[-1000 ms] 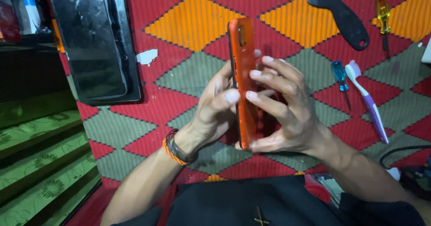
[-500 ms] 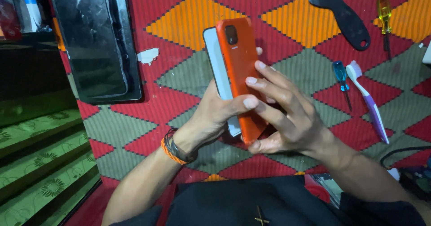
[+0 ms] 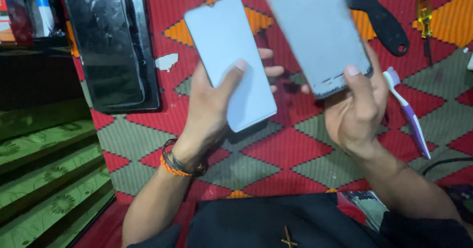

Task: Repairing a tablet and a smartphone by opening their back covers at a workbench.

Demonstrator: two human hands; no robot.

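Note:
My left hand [image 3: 209, 110] holds a pale blue-grey flat panel [image 3: 229, 56] shaped like a phone screen, thumb pressed on its face. My right hand [image 3: 357, 107] holds a second grey slab [image 3: 318, 31], a phone part with a dusty face, by its lower edge between thumb and fingers. The two pieces are apart, side by side above a red, orange and grey patterned mat [image 3: 286, 154]. An orange beaded band is on my left wrist.
A dark phone with a cracked screen [image 3: 106, 46] lies on a black tray at the upper left. A purple-and-white toothbrush [image 3: 409, 117], a black scraper [image 3: 379, 19] and a yellow-handled screwdriver [image 3: 424, 16] lie at the right. Green patterned steps [image 3: 44, 179] sit at the left.
The orange-backed phone held in both hands has come apart into two pieces. My left hand moved left with the pale panel, my right hand moved right and up with the other piece.

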